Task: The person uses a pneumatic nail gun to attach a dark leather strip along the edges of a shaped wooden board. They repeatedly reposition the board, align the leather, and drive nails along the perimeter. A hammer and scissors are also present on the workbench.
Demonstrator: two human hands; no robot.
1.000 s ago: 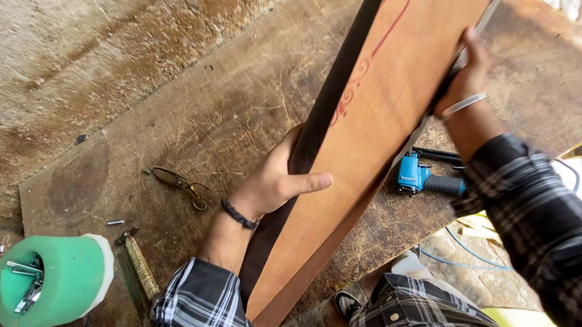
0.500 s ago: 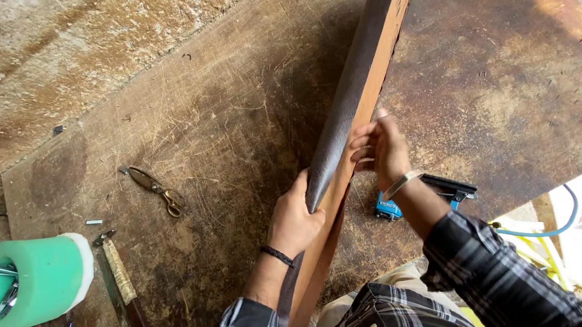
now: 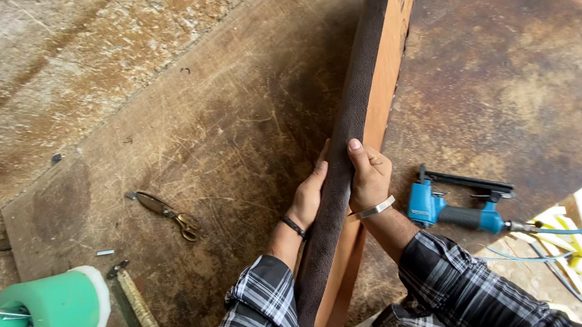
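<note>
Since half a second ago, both hands have closed in on the board's dark covered edge (it stands on edge on the workbench). Left hand presses its side; right hand wraps it, fingers clamped. Blue stapler lies right.

Black-and-white plaid sleeves are worn; a black band is seen by the left hand, a silver bangle by the right hand.
</note>
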